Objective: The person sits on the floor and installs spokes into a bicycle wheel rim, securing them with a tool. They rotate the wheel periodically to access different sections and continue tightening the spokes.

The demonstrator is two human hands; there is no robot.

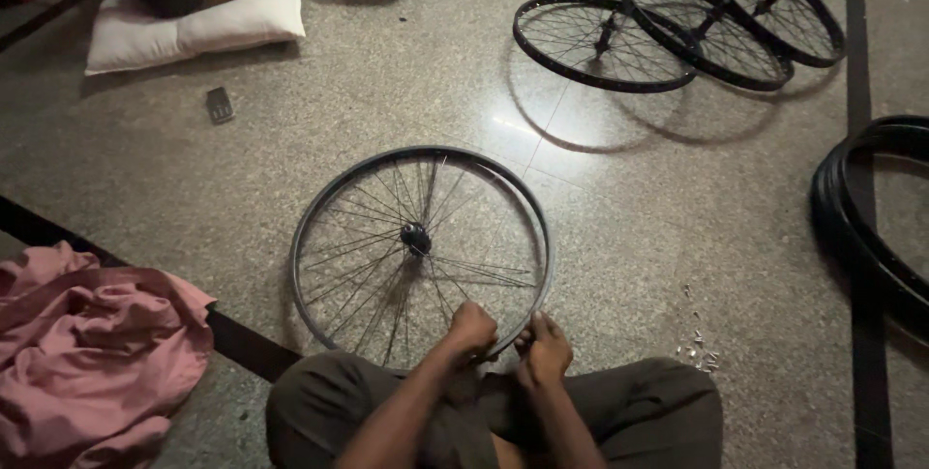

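Observation:
A bicycle wheel rim (319,208) with thin spokes and a dark hub (416,237) lies flat on the stone floor in front of my crossed legs. My left hand (471,327) is closed over the spokes just inside the near edge of the rim. My right hand (544,348) grips the rim's near edge beside it, fingers pinched. What the fingers pinch is too small to see.
Three spoked wheels (600,43) lie overlapping at the far right. Black tyres (861,227) are stacked at the right edge. Small metal nipples (699,348) are scattered by my right knee. A pink cloth (87,343) lies left. A person sits on a white pillow (194,29) far left, near a small dark device (220,104).

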